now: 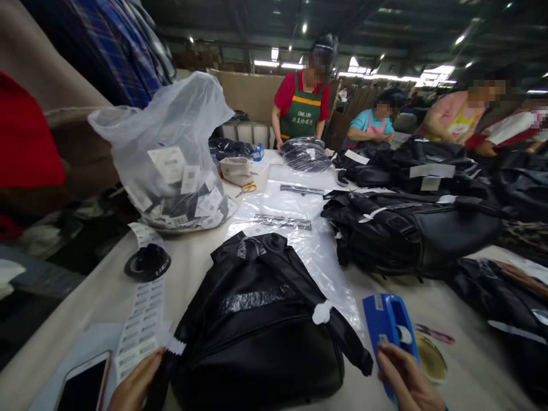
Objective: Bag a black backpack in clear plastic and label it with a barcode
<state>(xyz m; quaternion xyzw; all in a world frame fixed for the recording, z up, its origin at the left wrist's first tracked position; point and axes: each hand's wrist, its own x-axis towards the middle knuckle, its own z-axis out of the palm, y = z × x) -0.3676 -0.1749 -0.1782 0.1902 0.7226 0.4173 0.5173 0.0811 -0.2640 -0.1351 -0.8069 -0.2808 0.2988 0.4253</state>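
Note:
A black backpack (pixel 257 342) lies in front of me, with clear tape across its upper part and white paper wraps on its straps. At its left side, my left hand (pixel 136 383) is closed on the strap, just below a white wrap (pixel 175 345). My right hand (pixel 406 379) is at the near end of a blue tape dispenser (pixel 385 314), thumb and fingers drawn together. Whatever those fingertips hold is too small to make out. A roll of tape (pixel 403 335) sits in the dispenser.
Left of the backpack are a label strip (pixel 143 319), a black tape roll (pixel 148 262), a phone (pixel 83 385) and a clear bag of tags (pixel 171 188). Plastic bags (pixel 308 245) lie beyond. More black backpacks (pixel 411 228) and pink-handled snips (pixel 440 335) are right. Several co-workers (pixel 302 108) stand opposite.

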